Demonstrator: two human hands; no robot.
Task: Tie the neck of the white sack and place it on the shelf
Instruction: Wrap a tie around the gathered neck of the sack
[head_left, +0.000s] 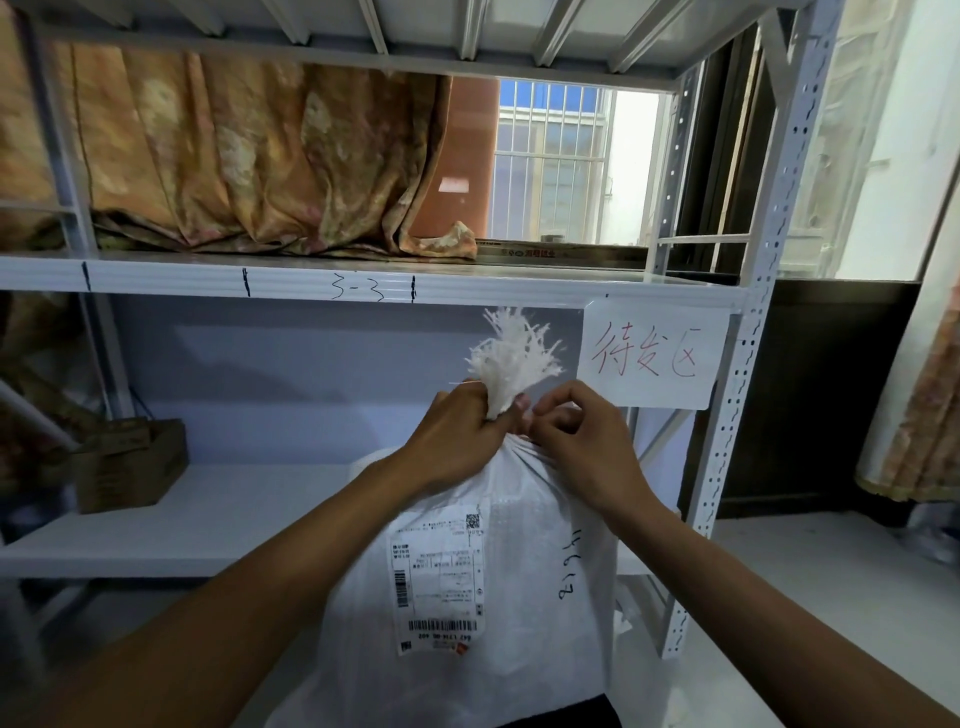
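**Neck bunched, knot not yet closed**

Nearest, at 6 o'clock: the white sack (519, 597) stands upright in front of the rack, not on a shelf yet. Its base is out of view. 1 shipping label (439, 577) on its front, w/ handwritten digits at the label's 3 o'clock.

Above it, approx. frame centre: the left grip (457, 441) is closed round the gathered neck (506, 415), just under the frayed tuft (511, 358), which fans up toward 12. The right grip (587, 447) touches the neck from 3 o'clock, fingers curled, thumb and forefinger pinching narrow at the bunch. Can't tell if it pinches a cord or only fabric.

Doing it well, IMO:
- keep the left fist tight and low so the bunch doesn't loosen
- wind and cinch w/ the right, close under that fist, leaving the tuft above as a stop
- pull snug before letting go, then lift by body plus neck, not by the tuft

Farther back:
- lower shelf (208, 514) at 9, bare board beside the sack, the likely spot
- cardboard box (132, 465) on it, well apart from the sack
- paper sign (654, 353) w/ red writing at 2
- upper shelf (311, 283), marked "3-3"
- curtain (249, 156) heaped on the upper shelf at 11
- barred window (550, 161) at 1

Count: 1 sack, 1 label, 2 grips, 1 box, 1 sign, 2 shelf boards.
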